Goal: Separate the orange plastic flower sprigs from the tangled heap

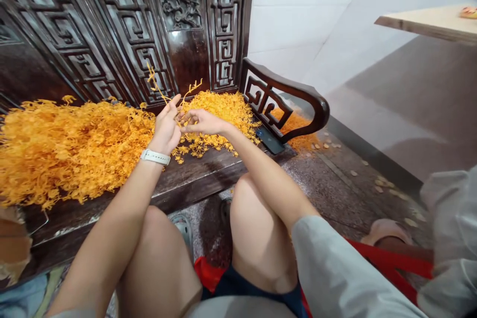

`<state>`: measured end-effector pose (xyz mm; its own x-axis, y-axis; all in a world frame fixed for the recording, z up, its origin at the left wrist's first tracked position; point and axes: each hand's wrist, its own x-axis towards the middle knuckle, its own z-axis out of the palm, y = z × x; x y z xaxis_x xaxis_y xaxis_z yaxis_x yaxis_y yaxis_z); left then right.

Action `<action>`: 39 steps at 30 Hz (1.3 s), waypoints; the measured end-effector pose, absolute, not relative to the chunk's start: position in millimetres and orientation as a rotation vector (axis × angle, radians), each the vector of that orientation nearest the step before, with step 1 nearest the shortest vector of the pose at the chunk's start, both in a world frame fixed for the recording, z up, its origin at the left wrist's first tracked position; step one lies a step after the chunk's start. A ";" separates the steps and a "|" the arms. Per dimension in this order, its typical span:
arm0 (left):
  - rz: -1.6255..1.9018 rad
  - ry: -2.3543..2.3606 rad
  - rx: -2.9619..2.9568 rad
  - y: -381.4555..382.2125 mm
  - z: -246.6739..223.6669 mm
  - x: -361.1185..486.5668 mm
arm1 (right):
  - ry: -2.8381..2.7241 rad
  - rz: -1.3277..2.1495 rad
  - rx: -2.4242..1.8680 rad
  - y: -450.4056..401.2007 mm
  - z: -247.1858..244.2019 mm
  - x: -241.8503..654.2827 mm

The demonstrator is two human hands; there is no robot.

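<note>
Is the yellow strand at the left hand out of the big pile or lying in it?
Out: the yellow strand sticks up from the left hand, tip above the big pile, against the carved bench back.

Inspection counted two hands point(166, 129), two yellow stem ends point(152, 79), two yellow heaps point(82, 149), one orange heap point(298, 121), one bench point(203, 165), one wristband point(155, 157), one phone point(270, 140) and one armrest point(288, 83).

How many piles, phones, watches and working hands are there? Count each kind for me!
Yellow piles on the bench: 2
Orange pile on the floor: 1
Phone: 1
Wristwatch: 1
Working hands, left hand and right hand: 2
Total: 7
</note>
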<state>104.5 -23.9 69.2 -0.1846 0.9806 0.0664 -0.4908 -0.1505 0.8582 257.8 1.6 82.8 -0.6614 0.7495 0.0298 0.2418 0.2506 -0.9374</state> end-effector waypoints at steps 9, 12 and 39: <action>1.662 0.752 0.767 -19.3 75.1 82.7 | -2.262 1.156 -0.839 7.6 80.2 265.6; 1.697 0.801 0.721 -18.5 81.0 73.6 | -2.234 1.042 -0.945 5.7 80.3 266.6; 1.488 0.796 0.799 -42.0 85.1 101.7 | -1.590 0.978 -0.832 6.1 81.9 248.2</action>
